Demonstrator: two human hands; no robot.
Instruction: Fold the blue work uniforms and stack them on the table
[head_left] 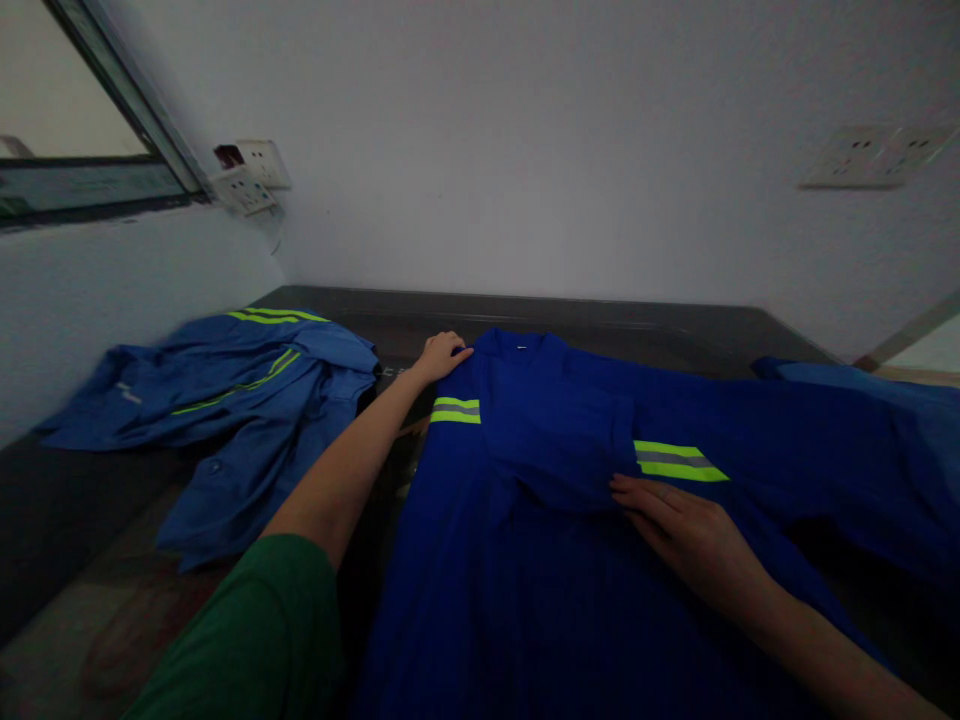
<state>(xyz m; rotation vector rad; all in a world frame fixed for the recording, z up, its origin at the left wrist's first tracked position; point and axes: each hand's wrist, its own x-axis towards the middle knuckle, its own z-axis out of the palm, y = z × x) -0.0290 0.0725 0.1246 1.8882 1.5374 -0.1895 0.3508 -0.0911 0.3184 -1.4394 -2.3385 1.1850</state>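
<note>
- Blue jacket (pixel 555 420): spread on the tabletop (pixel 420 310), between and under the 2 hands; long axis near to far, collar (pixel 521 345) pointing away from the person, just right of the left hand.
- Left hand (pixel 444 357): fingers bent over the jacket's shoulder; whether clamped cannot be told.
- Right hand (pixel 686 530): fingers together, tips on the chest cloth, just nearer than 1 reflective band (pixel 679 461); any pinch cannot be told.
- Another garment (pixel 322 385): left of the left hand.
</note>
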